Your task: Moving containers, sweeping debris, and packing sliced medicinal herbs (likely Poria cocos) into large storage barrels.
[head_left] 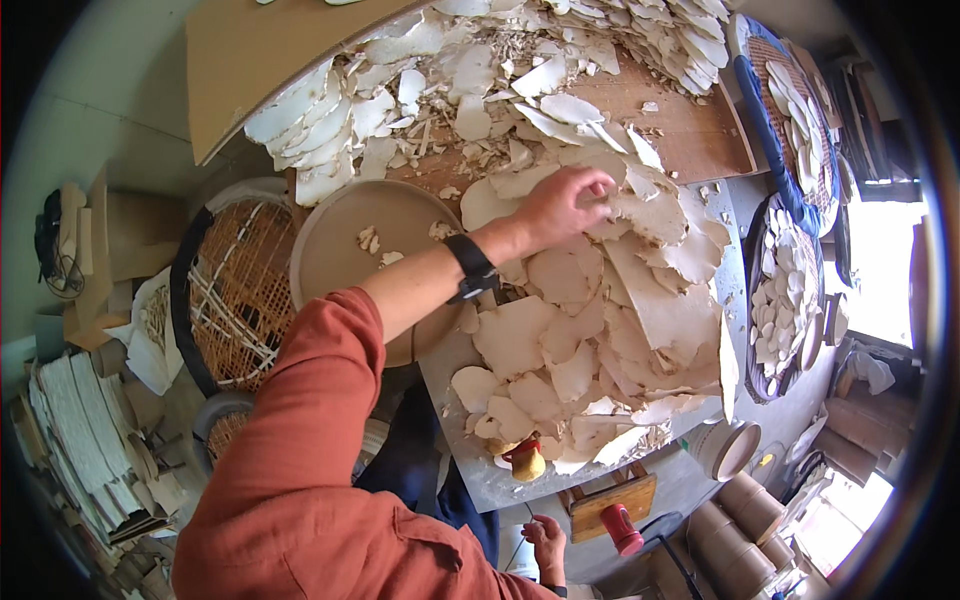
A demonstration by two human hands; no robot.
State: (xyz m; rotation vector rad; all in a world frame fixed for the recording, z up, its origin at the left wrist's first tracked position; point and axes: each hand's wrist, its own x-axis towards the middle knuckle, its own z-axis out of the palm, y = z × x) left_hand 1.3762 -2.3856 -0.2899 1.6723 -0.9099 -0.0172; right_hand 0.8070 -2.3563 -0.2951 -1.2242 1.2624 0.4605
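Up on the counter (pixel 470 470), the left hand (pixel 563 205) reached across a heap of pale, flat dried shards (pixel 600 330), its fingers (pixel 595 185) curled down and pinching one shard (pixel 640 212) near the top of the heap. A black wristband (pixel 472 268) sat on that forearm, and an orange sleeve (pixel 300 450) covered the arm above it. Just left of the heap lay a round tan tray (pixel 335 250) with a few small crumbs on it, and beside that a woven basket (pixel 235 290). The right hand (pixel 546 545) hung low near the bottom edge, loosely closed, but whether it held anything could not be told. A red-capped tool (pixel 620 528) lay near it on a wooden block (pixel 610 500).
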